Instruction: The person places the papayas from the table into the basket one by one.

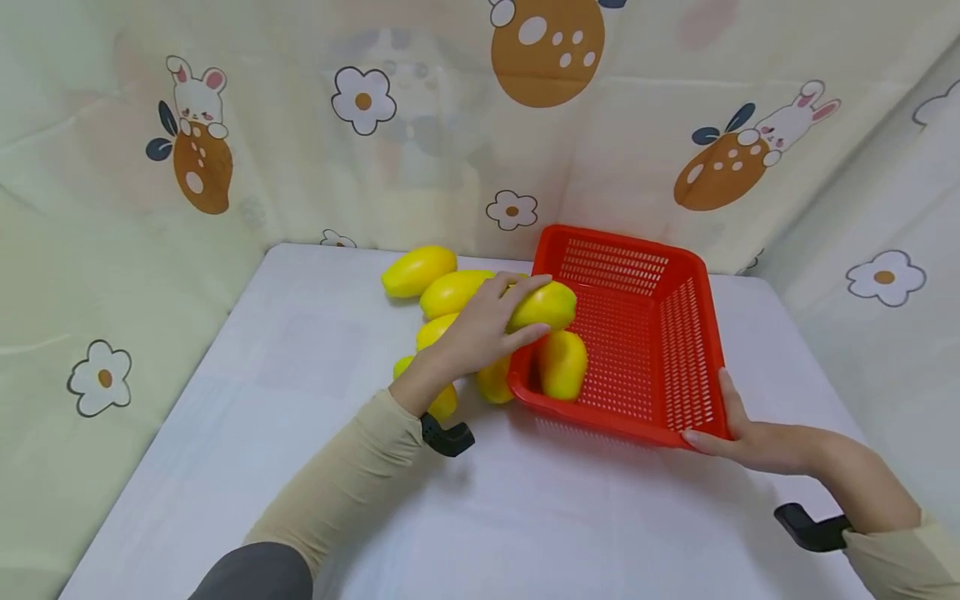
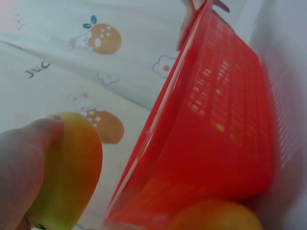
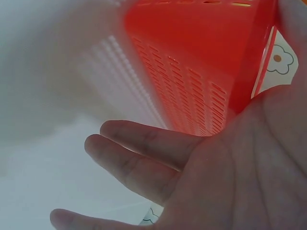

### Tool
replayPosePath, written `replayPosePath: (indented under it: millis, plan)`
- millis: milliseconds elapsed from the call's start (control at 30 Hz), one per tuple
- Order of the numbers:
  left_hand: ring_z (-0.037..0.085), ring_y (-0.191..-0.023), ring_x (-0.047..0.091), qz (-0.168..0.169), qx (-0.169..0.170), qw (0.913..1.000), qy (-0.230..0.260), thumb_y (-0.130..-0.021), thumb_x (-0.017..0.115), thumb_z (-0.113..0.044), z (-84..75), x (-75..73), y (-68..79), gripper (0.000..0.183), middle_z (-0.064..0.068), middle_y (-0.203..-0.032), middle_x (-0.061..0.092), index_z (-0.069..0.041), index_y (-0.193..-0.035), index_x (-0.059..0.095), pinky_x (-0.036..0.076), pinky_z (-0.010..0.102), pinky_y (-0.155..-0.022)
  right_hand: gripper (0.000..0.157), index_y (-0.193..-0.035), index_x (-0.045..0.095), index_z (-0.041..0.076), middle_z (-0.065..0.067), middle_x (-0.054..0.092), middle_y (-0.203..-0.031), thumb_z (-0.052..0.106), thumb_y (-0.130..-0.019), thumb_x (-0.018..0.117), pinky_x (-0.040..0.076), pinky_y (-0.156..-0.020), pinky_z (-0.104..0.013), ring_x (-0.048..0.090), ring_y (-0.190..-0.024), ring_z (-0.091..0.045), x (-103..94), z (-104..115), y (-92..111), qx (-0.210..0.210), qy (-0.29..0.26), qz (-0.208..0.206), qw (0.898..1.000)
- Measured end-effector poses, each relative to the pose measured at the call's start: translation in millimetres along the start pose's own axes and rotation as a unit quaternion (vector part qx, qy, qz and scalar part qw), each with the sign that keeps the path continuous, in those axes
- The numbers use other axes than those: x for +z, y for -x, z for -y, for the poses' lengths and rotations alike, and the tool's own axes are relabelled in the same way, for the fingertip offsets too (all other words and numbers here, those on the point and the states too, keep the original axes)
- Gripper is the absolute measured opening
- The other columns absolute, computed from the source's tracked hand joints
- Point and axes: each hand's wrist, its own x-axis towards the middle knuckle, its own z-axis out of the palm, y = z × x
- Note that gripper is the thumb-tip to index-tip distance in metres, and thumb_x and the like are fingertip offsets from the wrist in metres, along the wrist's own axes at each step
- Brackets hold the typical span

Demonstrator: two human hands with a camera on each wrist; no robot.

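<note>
My left hand [image 1: 491,321] grips a yellow mango [image 1: 547,307] between thumb and fingers, above the left rim of a red plastic basket [image 1: 682,358]. In the left wrist view the held mango [image 2: 74,167] is apart from the basket wall [image 2: 201,153]. Another mango [image 1: 563,365] lies inside the basket near its left front corner. My right hand [image 1: 765,437] rests at the near right corner, thumb on the rim. In the right wrist view several of its fingers [image 3: 139,177] stretch out straight beneath the corner.
Left of the basket lie several more mangoes, among them one at the back [image 1: 418,272] and one beside it [image 1: 453,292]; my left arm partly covers others. A white table [image 1: 300,358] bears everything. Patterned curtains [image 1: 442,158] hang behind and at both sides.
</note>
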Motion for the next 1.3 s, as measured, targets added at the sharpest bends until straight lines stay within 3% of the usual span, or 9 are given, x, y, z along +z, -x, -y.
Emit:
replayPosePath:
  millis: [233,467,667,967,1300]
  plan:
    - [0.018,-0.122,0.039,0.039,0.03,0.9969,-0.06,-0.091,0.051,-0.053,-14.5,10.9,-6.2,0.064,0.002,-0.138,0.039,-0.039,-0.148,0.025,0.039,0.036,-0.103,0.116,-0.13,-0.047,0.003,-0.036,-0.015,-0.143,0.05,-0.091,0.051,0.044,-0.084,-0.067,0.016,-0.123,-0.06,0.6,-3,1,-0.017,-0.005,-0.012,1.0]
    - [0.022,-0.127,0.037,0.109,0.076,0.9836,-0.122,-0.09,0.055,-0.05,-26.0,18.3,-9.4,0.062,0.002,-0.143,0.039,-0.044,-0.146,0.029,0.035,0.043,-0.106,0.115,-0.13,-0.047,0.003,-0.039,-0.015,-0.145,0.055,-0.091,0.048,0.041,-0.087,-0.07,0.019,-0.126,-0.061,2.2,-4,5,0.003,0.012,-0.018,1.0]
    - [0.019,-0.125,0.034,0.149,0.1,0.9735,-0.142,-0.091,0.057,-0.043,-36.3,22.4,-12.6,0.063,0.0,-0.143,0.036,-0.044,-0.147,0.027,0.038,0.041,-0.103,0.115,-0.132,-0.045,0.003,-0.037,-0.015,-0.146,0.055,-0.09,0.049,0.042,-0.087,-0.068,0.017,-0.127,-0.06,2.2,-4,8,0.004,0.007,-0.022,1.0]
    - [0.019,-0.127,0.033,0.206,0.099,0.9598,-0.162,-0.094,0.056,-0.037,-42.4,20.5,-9.1,0.065,0.0,-0.145,0.035,-0.044,-0.148,0.021,0.039,0.039,-0.102,0.117,-0.135,-0.042,0.003,-0.032,-0.016,-0.147,0.054,-0.089,0.053,0.045,-0.087,-0.065,0.017,-0.128,-0.057,3.6,4,1,-0.014,-0.005,-0.028,0.999]
    - [0.017,-0.13,0.031,0.272,0.088,0.9434,-0.168,-0.093,0.057,-0.032,-63.9,27.6,-23.0,0.066,-0.003,-0.145,0.034,-0.048,-0.146,0.022,0.037,0.037,-0.105,0.119,-0.136,-0.041,0.004,-0.033,-0.01,-0.147,0.054,-0.088,0.054,0.05,-0.082,-0.06,0.02,-0.126,-0.057,4.0,-1,6,-0.005,-0.012,-0.032,0.999]
